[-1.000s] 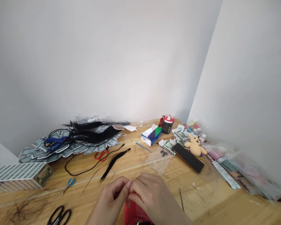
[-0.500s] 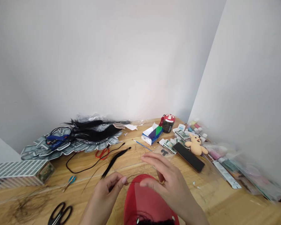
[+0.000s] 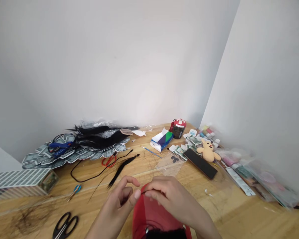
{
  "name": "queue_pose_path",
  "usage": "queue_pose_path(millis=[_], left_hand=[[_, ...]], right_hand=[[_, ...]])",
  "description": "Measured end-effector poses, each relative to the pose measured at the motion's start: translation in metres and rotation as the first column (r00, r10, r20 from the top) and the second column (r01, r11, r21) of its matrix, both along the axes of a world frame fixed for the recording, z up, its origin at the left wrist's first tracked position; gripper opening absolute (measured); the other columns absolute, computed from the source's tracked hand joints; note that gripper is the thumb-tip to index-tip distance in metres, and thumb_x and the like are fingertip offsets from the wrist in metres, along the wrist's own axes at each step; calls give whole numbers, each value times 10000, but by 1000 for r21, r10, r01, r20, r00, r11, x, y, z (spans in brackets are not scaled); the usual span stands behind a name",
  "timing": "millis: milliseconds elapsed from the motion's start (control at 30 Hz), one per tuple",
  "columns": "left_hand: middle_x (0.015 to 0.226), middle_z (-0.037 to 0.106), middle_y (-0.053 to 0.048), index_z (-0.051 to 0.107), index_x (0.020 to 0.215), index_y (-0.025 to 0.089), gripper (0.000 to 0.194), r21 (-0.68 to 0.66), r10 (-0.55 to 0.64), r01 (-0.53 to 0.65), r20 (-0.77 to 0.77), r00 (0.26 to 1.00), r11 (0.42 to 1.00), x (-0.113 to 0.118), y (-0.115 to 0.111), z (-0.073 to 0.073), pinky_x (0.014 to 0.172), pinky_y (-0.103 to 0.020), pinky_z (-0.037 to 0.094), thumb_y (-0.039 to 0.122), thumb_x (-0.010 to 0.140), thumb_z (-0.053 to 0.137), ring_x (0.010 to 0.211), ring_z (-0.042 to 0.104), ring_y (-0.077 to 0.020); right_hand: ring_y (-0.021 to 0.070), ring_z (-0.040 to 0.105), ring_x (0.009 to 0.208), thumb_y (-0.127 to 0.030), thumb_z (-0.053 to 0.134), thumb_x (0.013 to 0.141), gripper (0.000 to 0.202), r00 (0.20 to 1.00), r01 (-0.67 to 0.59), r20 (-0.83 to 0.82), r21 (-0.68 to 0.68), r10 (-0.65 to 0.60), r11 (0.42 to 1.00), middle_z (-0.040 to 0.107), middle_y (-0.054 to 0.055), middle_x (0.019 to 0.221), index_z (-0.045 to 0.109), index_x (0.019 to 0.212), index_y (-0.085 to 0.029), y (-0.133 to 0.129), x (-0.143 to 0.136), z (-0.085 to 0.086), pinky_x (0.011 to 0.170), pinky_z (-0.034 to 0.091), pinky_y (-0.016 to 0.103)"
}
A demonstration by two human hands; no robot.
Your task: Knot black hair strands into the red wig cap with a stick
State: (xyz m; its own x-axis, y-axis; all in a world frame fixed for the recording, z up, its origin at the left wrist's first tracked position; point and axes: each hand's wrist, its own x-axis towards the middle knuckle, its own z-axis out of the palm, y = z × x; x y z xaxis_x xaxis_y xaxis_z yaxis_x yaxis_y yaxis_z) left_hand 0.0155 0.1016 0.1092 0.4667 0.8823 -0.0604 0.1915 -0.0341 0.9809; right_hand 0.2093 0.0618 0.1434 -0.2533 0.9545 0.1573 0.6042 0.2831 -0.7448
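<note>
A red rounded form [image 3: 153, 212] stands at the table's front edge, with black hair and small pins along its lower part. Above its left side is my left hand [image 3: 121, 202], thumb bent near the other fingers and index finger raised; whether it holds a strand is too small to tell. My right hand [image 3: 168, 196] is over the top of the form, its thumb and fingers pinched together on a thin dark strand [image 3: 143, 192]. The two hands' fingertips are close to each other.
Black scissors [image 3: 64, 226] lie at front left, near loose hair [image 3: 28, 217]. A black hair bundle [image 3: 121, 171], cable and red scissors [image 3: 109, 160] lie behind. Toward the right are a tissue pack [image 3: 161, 140], a phone [image 3: 200, 163], a doll [image 3: 208, 151] and a cup [image 3: 179, 128].
My right hand has closed its fingers into a pinch and moved closer to my left hand. My left hand has loosened its pinch, with the index finger lifted.
</note>
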Motion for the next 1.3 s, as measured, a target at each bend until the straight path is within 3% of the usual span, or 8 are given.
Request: queue_pose_path(millis=[267,400,733,900,967,1067,1167,1300], left_hand=[[628,567,-7,727,631,174,452,-36,62,-61,46,997,997,-4,2,9,601,-235,356,618,709,754,642,463,-163],[494,362,72,752,680,170,499,-164,236,-212,139,962,963,-13,4,11,467,-185,213,665,640,798,497,249,-87],[567,283,119,657,670,134,463,-557,563,-260,483,671,789,-26,13,18,330,-105,262,369,461,997,432,233,-25],[527,302,112,613,746,171,251,-601,646,-262,612,456,755,-31,21,26,269,-141,259,240,984,575,331,272,-41],[496,319,106,585,755,188,399,-585,658,-302,655,371,753,-38,23,28,271,-150,270,202,1073,345,310,296,-46],[457,333,109,564,752,197,423,-548,668,-399,683,294,736,-53,27,28,281,-142,274,193,1087,305,305,309,-44],[463,368,110,599,776,195,392,-488,682,-515,665,304,705,-62,32,20,318,-125,297,143,1067,342,329,327,-43],[743,653,94,689,793,221,157,-341,693,-633,552,464,695,-44,33,4,531,-80,449,347,880,724,630,574,-45]], right_hand=[[124,543,573,-236,661,896,189,965,109,-225,-119,-134,987,663,-30,639,736,727,-191,2,22,0,527,373,219],[100,442,484,-380,633,897,266,912,158,-346,-197,-220,968,598,-31,597,678,727,-180,5,31,-4,415,307,194],[55,291,411,-552,656,822,384,778,238,-523,-269,-349,933,634,-11,674,631,733,-179,14,32,-9,375,237,189],[62,306,402,-545,608,843,383,772,357,-468,-240,-430,903,630,1,673,621,742,-176,19,32,-14,380,237,205],[77,337,397,-526,583,862,365,786,414,-411,-206,-462,887,627,-2,658,618,738,-184,22,34,-17,377,249,213],[128,435,430,-484,550,893,341,799,521,-292,-100,-526,848,631,9,639,612,715,-200,23,39,-20,400,301,244],[192,556,555,-378,536,932,274,828,554,-151,63,-541,830,680,43,696,642,748,-204,20,38,-19,503,380,287],[206,667,691,-227,595,939,208,941,321,41,201,-335,926,739,19,763,702,761,-217,9,16,-16,638,454,293]])
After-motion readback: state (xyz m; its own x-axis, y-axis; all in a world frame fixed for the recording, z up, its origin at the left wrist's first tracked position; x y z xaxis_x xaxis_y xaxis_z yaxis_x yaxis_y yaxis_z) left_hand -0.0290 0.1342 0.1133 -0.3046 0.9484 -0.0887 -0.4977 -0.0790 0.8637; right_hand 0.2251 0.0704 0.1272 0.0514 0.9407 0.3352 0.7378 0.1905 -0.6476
